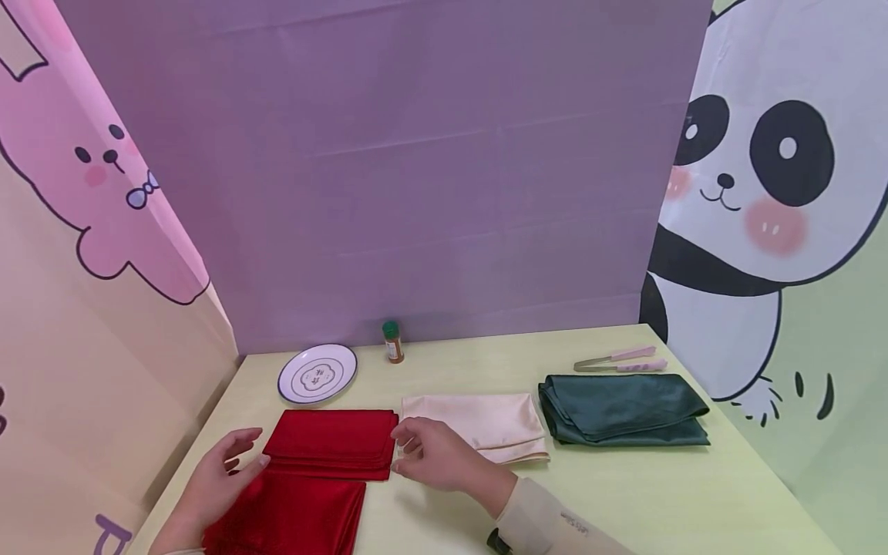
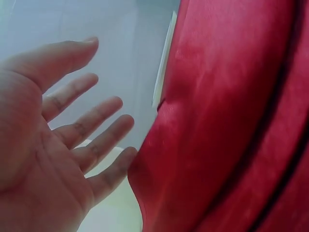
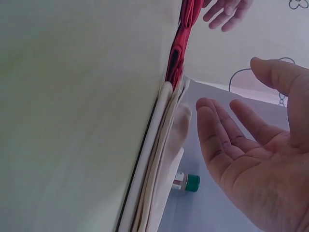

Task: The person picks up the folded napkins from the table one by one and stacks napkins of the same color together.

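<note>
A folded red satin cloth [image 1: 329, 435] lies left of centre, and a second red cloth [image 1: 305, 512] lies in front of it, nearer the table's front edge. My left hand [image 1: 218, 482] is at their left side with its fingers spread; the left wrist view shows the little fingertip right at the red fabric [image 2: 217, 96]. My right hand [image 1: 440, 456] hovers at the right edge of the back red cloth, overlapping the folded cream cloth [image 1: 486, 420]. Its fingers are loosely bent around nothing, and the palm [image 3: 260, 188] shows bare in the right wrist view.
At the right lies a folded dark green cloth [image 1: 624, 408], with pink-handled tongs [image 1: 634, 366] behind it. A round white plate [image 1: 317, 374] and a green-capped shaker bottle [image 1: 392, 343] stand along the back. A purple backdrop [image 1: 444, 169] rises behind the table.
</note>
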Action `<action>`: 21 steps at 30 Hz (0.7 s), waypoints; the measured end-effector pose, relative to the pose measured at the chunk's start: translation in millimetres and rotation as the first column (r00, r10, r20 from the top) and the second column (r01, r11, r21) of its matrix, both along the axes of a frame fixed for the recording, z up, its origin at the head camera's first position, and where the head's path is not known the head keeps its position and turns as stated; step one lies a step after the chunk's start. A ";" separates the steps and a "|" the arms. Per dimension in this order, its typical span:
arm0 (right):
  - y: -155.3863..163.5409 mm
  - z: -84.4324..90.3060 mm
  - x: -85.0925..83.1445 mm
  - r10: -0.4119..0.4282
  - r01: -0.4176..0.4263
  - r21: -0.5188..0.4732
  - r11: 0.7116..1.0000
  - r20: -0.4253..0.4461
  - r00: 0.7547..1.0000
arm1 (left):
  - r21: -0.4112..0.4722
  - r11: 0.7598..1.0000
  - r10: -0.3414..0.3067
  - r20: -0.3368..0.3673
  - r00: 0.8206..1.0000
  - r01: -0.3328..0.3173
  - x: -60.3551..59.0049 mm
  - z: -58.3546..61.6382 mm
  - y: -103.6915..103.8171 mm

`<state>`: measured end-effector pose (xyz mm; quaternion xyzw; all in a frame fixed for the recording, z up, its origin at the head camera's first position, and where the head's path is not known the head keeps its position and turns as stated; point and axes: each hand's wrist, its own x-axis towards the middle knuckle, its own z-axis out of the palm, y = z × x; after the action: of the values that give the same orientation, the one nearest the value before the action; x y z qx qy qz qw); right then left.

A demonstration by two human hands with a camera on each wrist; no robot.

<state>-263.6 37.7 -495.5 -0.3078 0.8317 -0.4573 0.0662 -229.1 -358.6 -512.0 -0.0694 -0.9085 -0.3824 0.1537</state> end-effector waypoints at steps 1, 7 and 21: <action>-1.5 0.2 0.6 0.005 -0.005 0.005 1.000 0.004 1.000 | -0.004 1.000 0.004 0.014 1.000 -0.004 0.2 -0.5 -2.0; -11.1 0.5 1.7 0.030 -0.030 0.033 0.999 0.001 1.000 | 0.008 1.000 0.020 0.057 0.998 -0.020 3.0 -3.7 -14.6; -39.1 -0.2 1.8 0.079 -0.087 0.103 0.991 0.085 0.993 | 0.130 0.991 0.007 0.172 0.985 -0.030 6.2 -13.9 -30.7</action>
<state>-261.8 -1.3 -495.7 -0.3196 0.8381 -0.4211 0.1349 -222.9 -389.3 -525.9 -0.0175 -0.8915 -0.4450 0.0827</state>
